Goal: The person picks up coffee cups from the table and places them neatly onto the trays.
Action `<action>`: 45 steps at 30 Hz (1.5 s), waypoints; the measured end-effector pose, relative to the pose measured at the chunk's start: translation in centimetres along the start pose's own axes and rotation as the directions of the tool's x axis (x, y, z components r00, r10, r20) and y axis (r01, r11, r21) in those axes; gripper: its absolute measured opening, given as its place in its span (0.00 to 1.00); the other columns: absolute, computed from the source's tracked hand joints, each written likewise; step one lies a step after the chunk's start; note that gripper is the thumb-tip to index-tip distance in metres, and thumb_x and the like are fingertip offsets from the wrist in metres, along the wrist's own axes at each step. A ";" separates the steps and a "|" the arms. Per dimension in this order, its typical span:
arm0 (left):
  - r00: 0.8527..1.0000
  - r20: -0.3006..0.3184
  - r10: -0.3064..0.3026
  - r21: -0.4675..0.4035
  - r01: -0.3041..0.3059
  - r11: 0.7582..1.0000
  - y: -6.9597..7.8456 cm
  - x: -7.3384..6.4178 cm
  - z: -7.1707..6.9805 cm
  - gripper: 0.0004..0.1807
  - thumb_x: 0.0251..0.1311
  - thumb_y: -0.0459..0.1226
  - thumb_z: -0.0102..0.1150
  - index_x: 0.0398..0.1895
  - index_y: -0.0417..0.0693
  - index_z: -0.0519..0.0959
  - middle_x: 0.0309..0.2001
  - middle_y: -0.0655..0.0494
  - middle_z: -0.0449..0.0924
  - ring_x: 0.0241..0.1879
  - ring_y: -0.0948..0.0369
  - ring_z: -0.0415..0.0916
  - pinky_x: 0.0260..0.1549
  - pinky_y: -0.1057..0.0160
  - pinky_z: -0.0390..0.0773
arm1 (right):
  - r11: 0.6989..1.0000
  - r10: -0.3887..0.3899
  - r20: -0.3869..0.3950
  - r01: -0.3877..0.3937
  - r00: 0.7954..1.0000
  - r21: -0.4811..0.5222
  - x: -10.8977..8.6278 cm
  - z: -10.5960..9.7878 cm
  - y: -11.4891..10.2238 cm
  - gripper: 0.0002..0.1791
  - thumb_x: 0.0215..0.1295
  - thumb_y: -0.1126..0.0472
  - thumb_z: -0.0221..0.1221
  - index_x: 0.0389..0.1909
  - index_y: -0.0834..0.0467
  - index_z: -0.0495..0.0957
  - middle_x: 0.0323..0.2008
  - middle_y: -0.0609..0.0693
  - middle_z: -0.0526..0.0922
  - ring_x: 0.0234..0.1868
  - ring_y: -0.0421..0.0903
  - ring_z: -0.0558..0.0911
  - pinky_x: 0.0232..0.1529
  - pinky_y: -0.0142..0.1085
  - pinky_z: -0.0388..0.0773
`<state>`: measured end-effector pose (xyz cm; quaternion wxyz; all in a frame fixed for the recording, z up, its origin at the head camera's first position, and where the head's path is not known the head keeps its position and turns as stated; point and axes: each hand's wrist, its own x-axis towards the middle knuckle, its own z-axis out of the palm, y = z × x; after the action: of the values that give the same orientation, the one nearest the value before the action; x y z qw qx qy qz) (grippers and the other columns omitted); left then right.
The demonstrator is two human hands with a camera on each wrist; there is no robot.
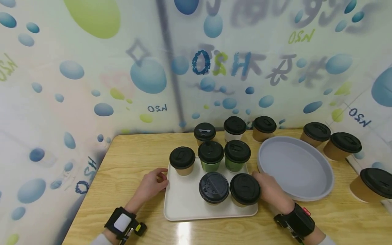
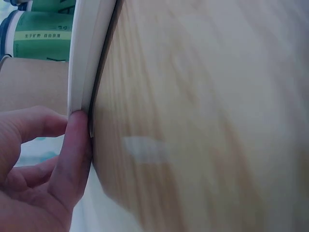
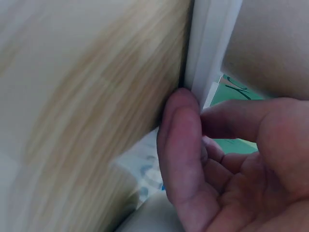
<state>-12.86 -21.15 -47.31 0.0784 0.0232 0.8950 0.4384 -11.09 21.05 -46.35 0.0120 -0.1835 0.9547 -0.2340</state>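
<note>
White tray, rectangular, with low rim; placed at the middle of a wood-grain table, between two hands; whether it rests on the table or is slightly raised cannot be told. Left hand: thumb and finger pinching the tray's left rim, one finger under the edge. Right hand: thumb and finger pinching the right rim, just beside the near right cup. Tray contents, five lidded cups, all upright: one brown cup at the far left corner; one green cup at the far middle; a second green cup to its right; one glossy-lidded cup at the near middle; one black-lidded brown cup at the near right. Printing on a pale band of one green body shows in the left wrist view. Beyond the tray, on the table, left to right: a brown cup with a glossy lid, a white cup, a plain brown cup. To the right, a round grey basin; past it, three brown cups, black-lidded, two near its far right side and one farther right. Both wrists: black straps. Background: pale backdrop printed with blue and green drops and lettering.
</note>
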 end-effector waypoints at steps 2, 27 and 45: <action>1.000 -0.002 0.009 -0.005 -0.009 1.000 0.2 0.1 0.4 0.22 0.61 0.25 0.65 0.59 0.30 0.77 0.36 0.49 0.79 0.29 0.59 0.80 0.26 0.63 0.85 | 1.000 0.008 0.000 -0.008 1.000 -0.003 -0.3 -0.2 0.3 0.11 0.60 0.65 0.67 0.24 0.52 0.76 0.22 0.43 0.73 0.27 0.45 0.78 0.26 0.43 0.78; 0.961 -0.016 0.278 -0.070 -0.278 0.958 1.8 7.9 -0.4 0.24 0.71 0.34 0.62 0.66 0.34 0.73 0.58 0.39 0.79 0.58 0.45 0.79 0.57 0.47 0.81 | 0.999 0.050 0.032 -0.050 0.998 0.012 -1.9 -1.3 2.8 0.06 0.62 0.67 0.65 0.30 0.54 0.78 0.26 0.44 0.76 0.29 0.45 0.79 0.26 0.44 0.78; 0.906 0.229 0.355 -0.229 -0.305 0.925 4.2 15.0 1.3 0.41 0.70 0.36 0.66 0.80 0.42 0.56 0.77 0.39 0.60 0.74 0.41 0.61 0.73 0.45 0.64 | 0.995 0.094 0.022 -0.094 0.995 -0.021 -2.2 -1.2 2.5 0.10 0.59 0.68 0.66 0.27 0.55 0.73 0.23 0.46 0.74 0.27 0.48 0.79 0.24 0.45 0.77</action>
<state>-27.61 -15.93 -46.62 0.1242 0.2260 0.8140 0.5205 -10.01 24.47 -46.53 0.0321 -0.1410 0.9643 -0.2217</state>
